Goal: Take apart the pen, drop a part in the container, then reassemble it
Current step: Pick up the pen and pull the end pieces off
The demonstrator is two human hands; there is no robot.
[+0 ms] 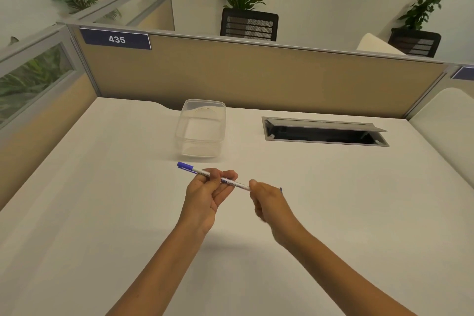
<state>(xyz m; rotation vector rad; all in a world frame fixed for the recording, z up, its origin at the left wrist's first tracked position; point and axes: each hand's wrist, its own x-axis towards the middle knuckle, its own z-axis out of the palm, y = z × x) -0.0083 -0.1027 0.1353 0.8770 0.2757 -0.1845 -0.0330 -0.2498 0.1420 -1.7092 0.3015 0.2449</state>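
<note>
White desk [102, 213]; slim white pen [232, 183], blue cap, both hands gripping.

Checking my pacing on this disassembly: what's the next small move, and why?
Probably pull the right hand away along the pen to slip off that end's part: both hands grip the pen in the air, the left hand steadying the barrel, and the container looks empty.
</note>
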